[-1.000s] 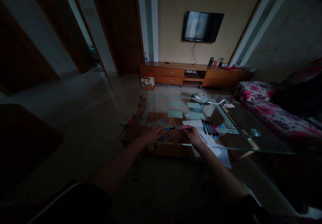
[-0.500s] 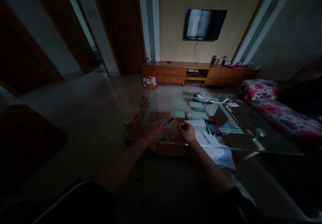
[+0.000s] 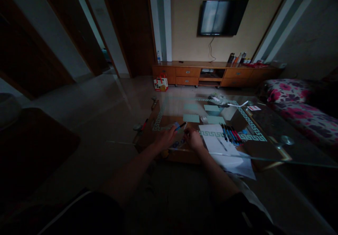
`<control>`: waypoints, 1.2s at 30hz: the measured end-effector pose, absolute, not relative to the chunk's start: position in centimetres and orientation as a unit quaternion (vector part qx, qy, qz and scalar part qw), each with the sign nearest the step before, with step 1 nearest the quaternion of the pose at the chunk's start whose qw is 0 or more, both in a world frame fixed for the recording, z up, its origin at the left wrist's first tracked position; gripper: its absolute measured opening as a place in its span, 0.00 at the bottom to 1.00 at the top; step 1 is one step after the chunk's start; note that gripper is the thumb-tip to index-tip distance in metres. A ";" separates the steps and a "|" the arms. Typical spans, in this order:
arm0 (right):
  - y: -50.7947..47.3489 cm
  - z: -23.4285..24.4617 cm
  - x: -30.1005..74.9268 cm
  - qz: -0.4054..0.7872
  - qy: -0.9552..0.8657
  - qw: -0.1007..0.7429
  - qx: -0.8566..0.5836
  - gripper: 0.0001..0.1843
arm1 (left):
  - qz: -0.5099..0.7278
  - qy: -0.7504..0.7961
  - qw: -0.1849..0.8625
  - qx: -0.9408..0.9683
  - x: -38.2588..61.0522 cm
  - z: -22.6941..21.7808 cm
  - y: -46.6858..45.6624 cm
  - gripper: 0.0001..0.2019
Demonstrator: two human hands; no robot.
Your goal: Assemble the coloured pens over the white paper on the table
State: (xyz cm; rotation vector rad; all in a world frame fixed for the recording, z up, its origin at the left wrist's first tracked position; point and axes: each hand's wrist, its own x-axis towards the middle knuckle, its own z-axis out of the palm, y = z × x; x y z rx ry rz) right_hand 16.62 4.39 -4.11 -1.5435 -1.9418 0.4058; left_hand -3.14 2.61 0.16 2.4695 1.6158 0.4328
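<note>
My left hand (image 3: 166, 138) is closed around a dark pen with a blue part (image 3: 181, 126), its tip pointing up and to the right. My right hand (image 3: 194, 138) is just right of it, fingers pinched together. A small pale sliver shows above those fingertips; it is too small and dark to name. Both hands are over the near side of a glass coffee table (image 3: 280, 154). White paper (image 3: 215, 141) lies to the right of my right hand, with a single pen (image 3: 221, 144) on it. Several black, blue and red pens (image 3: 232, 133) lie side by side at the paper's right edge.
A clear plastic bag (image 3: 218, 99) and a red-and-white card (image 3: 254, 108) are toward the table's far side. Beyond are a low wooden cabinet (image 3: 187, 72), a gift bag (image 3: 161, 83) and a wall television (image 3: 224, 17). A flowered sofa (image 3: 303, 112) stands at right.
The view has shifted, moving the table and paper rightward in the picture. My right hand has come slightly closer to my left hand and the pen. The left hand keeps its grip.
</note>
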 end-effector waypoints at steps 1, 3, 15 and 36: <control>4.4 -4.1 16.7 0.153 -0.736 0.305 -0.584 0.11 | 0.147 0.539 0.079 0.826 -3.1 0.1 2.6 0.19; 4.3 -4.2 16.7 0.150 -0.740 0.300 -0.583 0.11 | 0.148 0.538 0.081 0.826 -3.1 0.1 2.7 0.20; 4.2 -4.9 16.8 0.138 -0.746 0.324 -0.565 0.18 | 0.163 0.521 0.100 0.832 -3.2 -0.1 2.8 0.19; 4.3 -3.3 19.9 0.471 -0.542 0.423 -0.553 0.26 | 0.159 0.419 0.093 0.889 -3.2 -1.0 2.9 0.16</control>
